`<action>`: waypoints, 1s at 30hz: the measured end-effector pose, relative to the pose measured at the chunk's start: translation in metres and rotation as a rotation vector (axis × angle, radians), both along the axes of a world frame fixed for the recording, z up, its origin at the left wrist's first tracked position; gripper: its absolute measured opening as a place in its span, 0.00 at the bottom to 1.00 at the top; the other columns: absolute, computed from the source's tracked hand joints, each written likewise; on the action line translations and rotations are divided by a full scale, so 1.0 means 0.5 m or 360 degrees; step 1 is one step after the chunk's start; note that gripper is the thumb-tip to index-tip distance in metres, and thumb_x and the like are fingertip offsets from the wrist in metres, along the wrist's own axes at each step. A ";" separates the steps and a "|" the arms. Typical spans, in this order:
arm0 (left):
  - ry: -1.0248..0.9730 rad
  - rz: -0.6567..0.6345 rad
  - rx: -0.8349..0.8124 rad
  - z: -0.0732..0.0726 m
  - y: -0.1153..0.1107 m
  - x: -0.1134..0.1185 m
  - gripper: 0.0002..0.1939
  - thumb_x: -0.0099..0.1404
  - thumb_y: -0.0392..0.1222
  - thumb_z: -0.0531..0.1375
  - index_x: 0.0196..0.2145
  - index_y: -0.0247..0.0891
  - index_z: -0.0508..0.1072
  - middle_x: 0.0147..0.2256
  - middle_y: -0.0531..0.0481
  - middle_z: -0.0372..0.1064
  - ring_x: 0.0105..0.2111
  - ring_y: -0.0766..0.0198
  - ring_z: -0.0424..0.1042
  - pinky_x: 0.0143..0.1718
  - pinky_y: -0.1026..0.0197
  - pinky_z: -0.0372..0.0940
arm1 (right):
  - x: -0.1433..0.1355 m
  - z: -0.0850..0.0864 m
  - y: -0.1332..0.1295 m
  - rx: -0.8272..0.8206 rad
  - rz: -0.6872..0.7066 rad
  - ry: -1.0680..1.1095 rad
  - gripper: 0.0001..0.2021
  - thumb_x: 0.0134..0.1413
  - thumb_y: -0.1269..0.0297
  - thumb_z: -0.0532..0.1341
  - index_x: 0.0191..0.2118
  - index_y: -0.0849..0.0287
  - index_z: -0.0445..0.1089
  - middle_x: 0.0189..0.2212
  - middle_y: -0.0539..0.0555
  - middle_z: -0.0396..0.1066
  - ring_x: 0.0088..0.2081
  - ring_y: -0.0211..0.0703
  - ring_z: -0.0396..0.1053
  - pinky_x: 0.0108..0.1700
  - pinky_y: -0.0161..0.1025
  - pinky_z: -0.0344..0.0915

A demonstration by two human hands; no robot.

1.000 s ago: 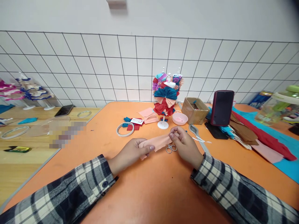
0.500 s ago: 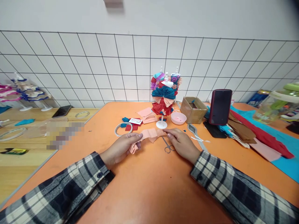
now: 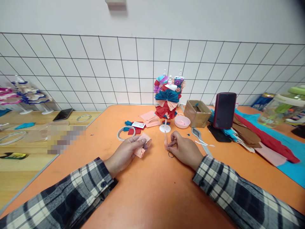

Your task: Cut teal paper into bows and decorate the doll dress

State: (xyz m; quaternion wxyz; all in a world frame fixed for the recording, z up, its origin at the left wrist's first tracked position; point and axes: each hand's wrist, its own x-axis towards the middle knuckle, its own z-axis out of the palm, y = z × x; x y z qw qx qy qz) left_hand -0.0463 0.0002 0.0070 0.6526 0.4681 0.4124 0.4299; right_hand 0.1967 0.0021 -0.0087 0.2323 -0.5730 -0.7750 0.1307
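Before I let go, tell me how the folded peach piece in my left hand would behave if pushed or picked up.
Probably floppy: the folded peach piece is creased and layered in the left hand. Likely very light too, as its edges look thin. It may loosen on release, since only thumb and fingers visibly pinch it.

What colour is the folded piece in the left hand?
The folded piece is peach pink; head view.

Left hand (image 3: 125,153) curled, right hand (image 3: 186,149) pinching
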 end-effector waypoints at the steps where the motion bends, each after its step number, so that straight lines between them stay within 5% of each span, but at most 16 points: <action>1: 0.0003 0.0001 0.0006 -0.001 -0.001 0.001 0.10 0.59 0.44 0.64 0.29 0.33 0.73 0.27 0.49 0.69 0.26 0.68 0.66 0.26 0.67 0.59 | 0.003 0.000 0.001 0.0033 0.0031 -0.0021 0.19 0.52 0.66 0.63 0.51 0.54 0.65 0.37 0.50 0.76 0.38 0.44 0.71 0.35 0.36 0.58; 5: 0.0014 0.0004 0.0026 -0.002 -0.003 0.000 0.11 0.60 0.45 0.64 0.30 0.33 0.73 0.27 0.50 0.69 0.25 0.69 0.65 0.26 0.67 0.59 | 0.012 0.011 -0.002 0.0177 0.0256 -0.0116 0.21 0.56 0.68 0.60 0.56 0.50 0.65 0.45 0.53 0.73 0.46 0.44 0.68 0.43 0.38 0.60; 9: 0.0005 0.0031 0.0030 0.001 -0.006 0.002 0.11 0.59 0.45 0.64 0.31 0.34 0.74 0.27 0.51 0.71 0.25 0.68 0.66 0.27 0.66 0.59 | 0.005 0.030 -0.016 0.0083 0.0001 -0.0332 0.10 0.59 0.60 0.57 0.42 0.56 0.72 0.37 0.55 0.75 0.37 0.45 0.70 0.34 0.38 0.58; 13: -0.0023 0.0006 0.0051 0.001 -0.011 0.008 0.11 0.59 0.45 0.65 0.33 0.34 0.76 0.30 0.49 0.72 0.30 0.66 0.69 0.33 0.65 0.61 | -0.004 0.037 -0.031 -0.0146 0.0025 -0.0691 0.09 0.57 0.60 0.59 0.32 0.58 0.72 0.31 0.57 0.74 0.32 0.47 0.71 0.28 0.38 0.53; 20: 0.0123 0.0018 0.0160 -0.002 -0.013 0.009 0.11 0.59 0.46 0.65 0.33 0.34 0.75 0.31 0.50 0.72 0.30 0.66 0.68 0.33 0.65 0.60 | 0.008 0.031 -0.035 -0.0175 -0.0090 -0.0985 0.10 0.56 0.77 0.53 0.35 0.63 0.71 0.34 0.63 0.73 0.35 0.50 0.73 0.28 0.39 0.55; 30: -0.0143 -0.0062 0.0085 0.007 -0.015 0.010 0.11 0.62 0.44 0.63 0.39 0.34 0.76 0.33 0.48 0.73 0.32 0.66 0.70 0.35 0.66 0.63 | 0.032 0.034 -0.015 -0.0129 0.0017 -0.0994 0.11 0.59 0.78 0.50 0.40 0.60 0.67 0.36 0.59 0.70 0.35 0.48 0.72 0.29 0.38 0.55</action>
